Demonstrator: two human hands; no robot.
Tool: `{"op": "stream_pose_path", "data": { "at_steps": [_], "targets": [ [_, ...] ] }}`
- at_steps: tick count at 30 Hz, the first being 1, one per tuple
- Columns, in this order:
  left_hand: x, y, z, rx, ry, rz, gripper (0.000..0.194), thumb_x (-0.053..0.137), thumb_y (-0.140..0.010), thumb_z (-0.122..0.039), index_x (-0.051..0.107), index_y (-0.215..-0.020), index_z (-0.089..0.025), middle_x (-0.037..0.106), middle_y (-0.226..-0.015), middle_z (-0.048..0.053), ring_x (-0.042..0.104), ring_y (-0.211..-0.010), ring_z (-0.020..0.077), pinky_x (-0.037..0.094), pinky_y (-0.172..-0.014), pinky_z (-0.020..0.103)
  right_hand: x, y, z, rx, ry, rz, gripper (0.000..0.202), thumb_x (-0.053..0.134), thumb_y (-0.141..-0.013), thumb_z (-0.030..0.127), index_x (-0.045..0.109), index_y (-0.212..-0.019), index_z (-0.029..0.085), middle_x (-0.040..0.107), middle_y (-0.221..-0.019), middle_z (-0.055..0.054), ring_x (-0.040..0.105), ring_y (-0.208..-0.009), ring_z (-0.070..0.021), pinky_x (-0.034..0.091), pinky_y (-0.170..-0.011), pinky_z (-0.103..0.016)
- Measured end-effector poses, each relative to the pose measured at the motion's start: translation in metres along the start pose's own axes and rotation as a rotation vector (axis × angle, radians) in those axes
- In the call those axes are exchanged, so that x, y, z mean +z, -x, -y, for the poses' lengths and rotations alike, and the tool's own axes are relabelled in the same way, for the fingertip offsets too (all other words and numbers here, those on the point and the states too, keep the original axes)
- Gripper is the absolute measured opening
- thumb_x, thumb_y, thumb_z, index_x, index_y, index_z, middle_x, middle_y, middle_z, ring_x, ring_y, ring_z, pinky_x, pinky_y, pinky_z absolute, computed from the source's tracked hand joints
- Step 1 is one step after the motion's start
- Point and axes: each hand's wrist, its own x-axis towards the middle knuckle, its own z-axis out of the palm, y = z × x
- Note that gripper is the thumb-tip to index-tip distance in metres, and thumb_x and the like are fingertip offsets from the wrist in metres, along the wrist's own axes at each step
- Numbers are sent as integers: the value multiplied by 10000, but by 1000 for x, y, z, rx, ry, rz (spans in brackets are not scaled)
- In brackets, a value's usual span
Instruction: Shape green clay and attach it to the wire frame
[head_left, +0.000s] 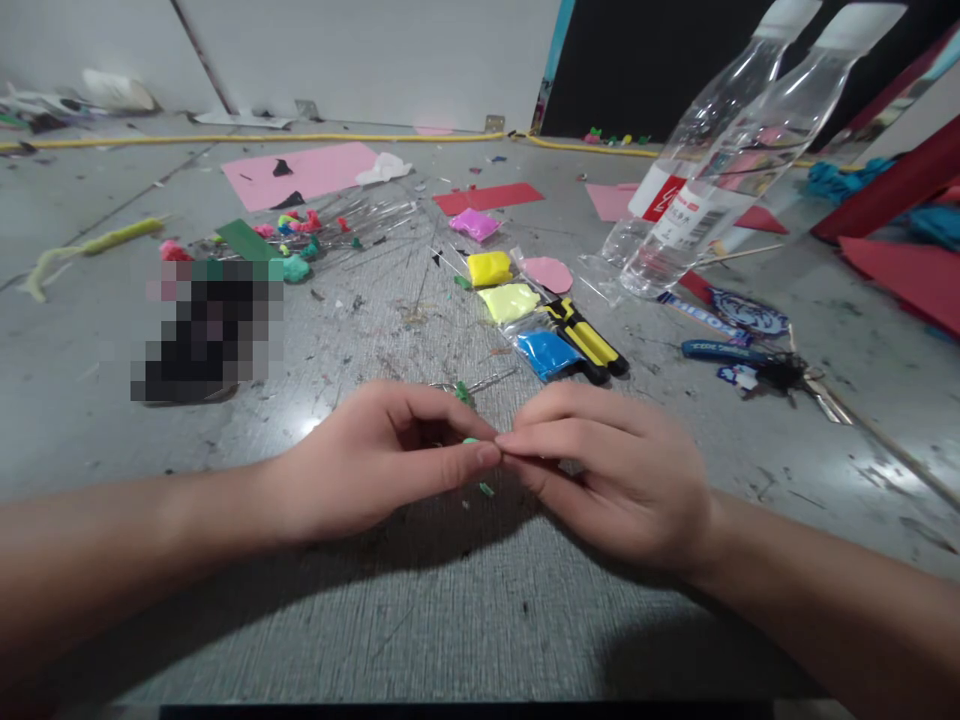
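My left hand [390, 455] is closed in a pinch over the table's near part. A tiny bit of green modelling clay [471, 440] shows between its thumb and forefinger. Fingertip to fingertip with it, my right hand [622, 470] is pinched too; what lies between its fingers is hidden. Just behind the hands rests a thin wire with a dark green clay lump [462, 392] on it. A small green scrap [487, 489] lies on the table below the fingertips.
Beyond the hands lie a blue clay packet [547, 352], a yellow packet [489, 268] and black-and-yellow pliers [589, 340]. Two clear bottles [675, 240] stand at the back right. Wires with coloured clay lumps [300, 225] and a blurred-out dark object [202, 335] are on the left.
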Motion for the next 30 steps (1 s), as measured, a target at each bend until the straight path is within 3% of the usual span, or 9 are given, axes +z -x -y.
{"op": "stream_pose_path", "data": {
  "at_steps": [3,6,9,14,16,18,21,24,30],
  "targets": [
    [-2,1,-3,-9,-51,42,109,698,-874,-251,763,-821,-181,719,-682,-3,645,-635,111,501,-572,181,0,-2,3,8,-4,56,55,614,-980,130,656,-981,165,711,-895,-49,644,-824,-147,548,-745,-272],
    [-3,-1,-5,22,-48,40,124,673,-876,-233,717,-776,-174,720,-684,-3,660,-626,111,523,-583,188,1,-4,9,170,-19,0,86,594,-987,145,619,-909,169,672,-821,-21,615,-756,-124,511,-705,-246],
    [-6,-6,-4,104,-68,-131,126,644,-883,-227,677,-773,-174,723,-696,4,676,-629,120,553,-604,212,3,-4,12,323,-11,-87,144,543,-1020,191,571,-879,184,610,-726,20,561,-647,-102,454,-619,-233],
    [-25,-20,8,230,-289,-498,162,663,-892,-279,733,-967,-153,781,-850,72,704,-668,153,585,-635,267,3,-4,7,307,-17,-11,240,453,-1050,215,513,-817,205,520,-640,49,489,-558,-96,374,-546,-240],
    [-36,-26,16,267,-430,-540,316,638,-923,-314,736,-1179,-157,807,-969,105,738,-742,185,600,-677,304,4,-3,4,281,-28,25,267,481,-1061,264,526,-804,204,539,-649,41,505,-572,-102,379,-556,-244],
    [-46,-32,23,323,-689,-594,346,589,-945,-306,753,-1212,-159,809,-1071,125,759,-884,228,603,-786,353,5,-3,1,285,-35,70,246,528,-1051,276,565,-820,200,584,-671,30,535,-597,-110,395,-576,-247],
    [-54,-37,29,284,-890,-531,301,557,-929,-257,793,-1097,-176,784,-1202,120,738,-1081,268,576,-941,388,7,-3,-2,338,-46,86,119,609,-995,222,625,-882,190,655,-718,17,580,-625,-116,425,-599,-249],
    [-55,-38,29,248,-930,-480,286,550,-911,-236,789,-1064,-202,778,-1229,99,721,-1137,277,542,-1028,413,8,-3,-5,383,-87,65,70,653,-950,201,645,-883,182,683,-728,15,601,-621,-110,444,-590,-238],
    [-52,-34,26,207,-933,-460,340,551,-871,-205,760,-1139,-212,780,-1208,104,714,-1124,291,532,-1020,432,7,-3,-6,325,-56,67,156,667,-975,253,671,-842,172,690,-712,10,607,-625,-106,453,-608,-240]
  ]
}}
